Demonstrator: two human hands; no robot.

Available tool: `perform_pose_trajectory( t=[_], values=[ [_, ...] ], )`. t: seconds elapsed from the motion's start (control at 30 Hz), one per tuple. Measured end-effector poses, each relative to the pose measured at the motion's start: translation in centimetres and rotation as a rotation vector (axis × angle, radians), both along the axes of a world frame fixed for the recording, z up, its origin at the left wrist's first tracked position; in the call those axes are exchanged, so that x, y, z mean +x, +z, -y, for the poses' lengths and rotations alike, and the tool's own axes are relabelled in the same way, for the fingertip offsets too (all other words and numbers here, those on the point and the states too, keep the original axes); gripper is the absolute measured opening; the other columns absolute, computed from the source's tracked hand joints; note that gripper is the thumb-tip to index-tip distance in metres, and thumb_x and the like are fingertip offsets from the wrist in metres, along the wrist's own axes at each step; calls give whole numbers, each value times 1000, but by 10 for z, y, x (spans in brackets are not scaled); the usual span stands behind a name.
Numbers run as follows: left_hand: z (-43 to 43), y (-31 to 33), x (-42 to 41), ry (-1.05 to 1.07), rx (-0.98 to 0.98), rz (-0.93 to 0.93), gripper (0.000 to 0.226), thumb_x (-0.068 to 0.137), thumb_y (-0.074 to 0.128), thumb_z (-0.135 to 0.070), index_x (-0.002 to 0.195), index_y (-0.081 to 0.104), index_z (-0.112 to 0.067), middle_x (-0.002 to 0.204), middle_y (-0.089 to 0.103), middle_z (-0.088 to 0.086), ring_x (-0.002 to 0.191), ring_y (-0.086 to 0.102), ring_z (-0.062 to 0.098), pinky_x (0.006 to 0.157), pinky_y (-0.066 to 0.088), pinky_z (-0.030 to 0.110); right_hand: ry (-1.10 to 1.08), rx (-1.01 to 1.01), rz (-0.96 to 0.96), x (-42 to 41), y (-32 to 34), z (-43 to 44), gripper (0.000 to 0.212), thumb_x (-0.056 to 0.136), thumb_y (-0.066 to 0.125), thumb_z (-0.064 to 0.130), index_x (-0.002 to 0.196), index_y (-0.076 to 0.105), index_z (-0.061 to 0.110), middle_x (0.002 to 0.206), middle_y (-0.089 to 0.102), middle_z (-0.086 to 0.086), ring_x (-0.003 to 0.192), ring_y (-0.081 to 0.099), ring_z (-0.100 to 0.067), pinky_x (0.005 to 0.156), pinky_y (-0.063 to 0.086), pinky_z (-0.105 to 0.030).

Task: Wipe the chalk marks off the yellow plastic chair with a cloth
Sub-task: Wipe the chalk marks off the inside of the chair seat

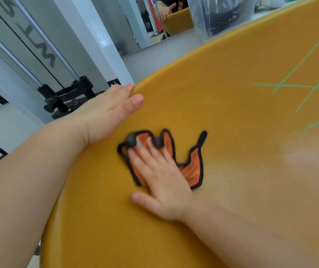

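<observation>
The yellow plastic chair [222, 105] fills most of the view, its curved seat shell seen from close above. Green chalk marks [298, 86] cross its upper right part. An orange cloth with a black border [193, 165] lies bunched on the shell near the middle. My right hand [160, 180] presses flat on the cloth, fingers spread, and looks blurred. My left hand [106, 111] grips the chair's left rim, thumb on the inner surface and fingers over the edge.
Left of the chair stands a gym cable machine with steel rods and a black weight stack [67, 95]. A clear plastic bin [222, 14] sits behind the chair's top edge. A mirror at the back reflects a hand and a yellow chair [176, 18].
</observation>
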State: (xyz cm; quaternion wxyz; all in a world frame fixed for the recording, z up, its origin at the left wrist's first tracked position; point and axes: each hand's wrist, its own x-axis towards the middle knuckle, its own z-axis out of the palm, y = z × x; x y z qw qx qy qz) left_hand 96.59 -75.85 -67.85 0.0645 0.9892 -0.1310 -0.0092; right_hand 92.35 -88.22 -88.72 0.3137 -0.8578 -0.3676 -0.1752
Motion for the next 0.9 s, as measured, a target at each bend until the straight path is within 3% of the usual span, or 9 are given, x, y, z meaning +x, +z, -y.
perform_pose_trajectory(
  t=[0.1, 0.23, 0.3, 0.4, 0.53, 0.63, 0.73, 0.83, 0.9],
  values=[
    [2, 0, 0, 34, -30, 6, 140, 47, -1, -106, 160, 19, -26, 165, 21, -5, 151, 20, 12, 119, 14, 28, 115, -122, 52, 4, -24, 35, 81, 96, 25, 74, 163, 6, 33, 172, -7, 5, 159, -7, -21, 126, -7, -50],
    [6, 0, -2, 46, -8, 7, 121, 59, 5, -93, 160, 17, -26, 166, 18, -7, 151, 18, 12, 117, 12, 24, -298, -316, 91, 73, -45, 125, 71, 99, 16, 72, 159, 24, 35, 169, 14, 2, 156, 19, -30, 125, 8, -57],
    [5, 0, -2, 26, 8, 4, 132, 53, 2, -103, 160, 16, -26, 166, 19, -5, 151, 18, 13, 122, 13, 30, -441, -332, 29, 87, -41, 147, 70, 100, 13, 70, 160, 26, 36, 170, 10, 5, 158, 12, -28, 125, 7, -57],
    [3, 1, -2, 11, 23, 11, 141, 47, -3, -106, 160, 17, -25, 165, 21, -4, 151, 20, 14, 123, 16, 35, -527, -205, -43, 76, -40, 122, 75, 98, 6, 72, 163, 12, 34, 171, -7, 5, 158, -8, -26, 126, 1, -56],
    [5, 1, -4, 7, 50, 21, 142, 46, -4, -106, 160, 16, -23, 165, 21, -2, 151, 21, 16, 122, 18, 36, -233, -257, -138, 22, -43, 81, 86, 94, 8, 79, 164, 5, 29, 170, -14, 2, 156, -17, -30, 125, 4, -58],
    [5, 1, -4, 26, 92, 24, 140, 48, -4, -106, 160, 12, -24, 166, 18, -4, 151, 20, 15, 122, 18, 37, 114, -331, -127, -27, -48, 85, 82, 95, 14, 79, 163, -4, 36, 169, -20, 10, 155, -24, -21, 125, -11, -47],
    [5, 0, -3, 29, 142, 27, 136, 51, -4, -104, 161, 9, -26, 166, 15, -5, 151, 20, 15, 122, 19, 38, 238, -424, -17, -16, -60, 123, 70, 98, 14, 75, 161, 3, 46, 171, -11, 15, 158, -12, -19, 124, -10, -52],
    [6, 0, -3, 33, 138, 36, 134, 51, -4, -104, 161, 9, -26, 166, 16, -6, 151, 21, 15, 121, 20, 36, -149, -488, 85, 44, -65, 169, 65, 99, 15, 72, 159, 21, 47, 171, 7, 4, 158, 10, -30, 121, 5, -66],
    [8, -1, -3, 31, 137, 47, 131, 54, -3, -102, 161, 9, -26, 166, 16, -5, 151, 21, 16, 119, 19, 35, -417, -452, 4, 67, -58, 178, 70, 99, 10, 73, 161, 21, 41, 172, 1, -3, 158, 4, -33, 121, 0, -68]
  ],
)
